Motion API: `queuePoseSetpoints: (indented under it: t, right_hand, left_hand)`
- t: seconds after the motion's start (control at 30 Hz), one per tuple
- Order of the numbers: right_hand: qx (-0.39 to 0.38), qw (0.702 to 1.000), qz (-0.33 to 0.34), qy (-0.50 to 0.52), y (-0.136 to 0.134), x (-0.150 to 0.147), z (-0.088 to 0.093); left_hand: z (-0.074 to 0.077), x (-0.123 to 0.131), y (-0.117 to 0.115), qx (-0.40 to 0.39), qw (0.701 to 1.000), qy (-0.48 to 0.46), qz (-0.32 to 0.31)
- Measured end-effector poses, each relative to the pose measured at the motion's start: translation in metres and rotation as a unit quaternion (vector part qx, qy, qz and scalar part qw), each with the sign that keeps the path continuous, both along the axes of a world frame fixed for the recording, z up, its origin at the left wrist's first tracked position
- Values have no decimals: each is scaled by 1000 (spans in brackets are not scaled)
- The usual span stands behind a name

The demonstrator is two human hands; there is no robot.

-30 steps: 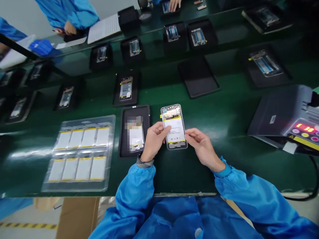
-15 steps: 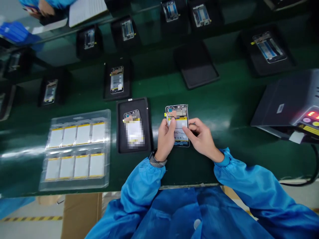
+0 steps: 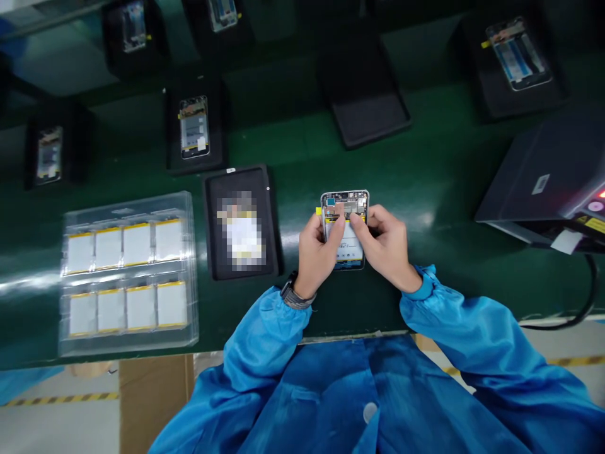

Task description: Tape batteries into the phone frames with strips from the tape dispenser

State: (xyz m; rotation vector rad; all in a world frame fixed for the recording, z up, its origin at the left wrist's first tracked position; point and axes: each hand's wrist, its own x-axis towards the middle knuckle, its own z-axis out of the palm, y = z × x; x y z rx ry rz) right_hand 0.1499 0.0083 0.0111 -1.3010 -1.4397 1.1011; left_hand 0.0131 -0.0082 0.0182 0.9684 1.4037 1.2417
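Observation:
Between my two hands is an opened smartphone point(image 3: 347, 208), its circuit board at the top and a white battery point(image 3: 348, 244) with a yellow strip below. My left hand point(image 3: 319, 255) grips the phone's left edge, the thumb lying over the upper part of the battery. On the other side, my right hand point(image 3: 385, 246) grips the right edge, its thumb tip pressing near the battery's top strip. Fingers behind the phone are hidden. A yellow tab point(image 3: 318, 211) sticks out at the phone's upper left.
Left of my hands lies a black tray point(image 3: 217, 252) with a pixelated item in it. Farther left is a clear plastic tray point(image 3: 127, 343) holding several batteries. More black trays with phones stand behind, beside a bare black tray point(image 3: 373, 120). A dark machine point(image 3: 524, 183) stands right.
My right thumb has moved up from the battery's middle to its top edge. The left thumb stays on the battery. The view has shifted, so the trays appear farther left and higher.

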Motion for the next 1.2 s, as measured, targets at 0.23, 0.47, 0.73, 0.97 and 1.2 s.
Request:
queuePoseSetpoints:
  t: [0.23,0.47,0.73,0.97,1.2]
  right_hand:
    - [49,998,-18,-31,-2,-1,4]
    - [23,998,-55,24,-7,-9,3]
    - [-27,997,-48,49,-5,-9,0]
    - [-51,997,-32,51,1,6,13]
    - [57,923,-369,-91,-58,120,69]
  left_hand:
    - [-1,1,0,10,1000,11,27]
    - [0,5,-1,3,999,4,41]
    - [-2,7,-1,-10,999,-11,49]
    - [-2,-6,1,-102,982,-153,-40]
    - [6,-14,8,-174,951,-231,-109]
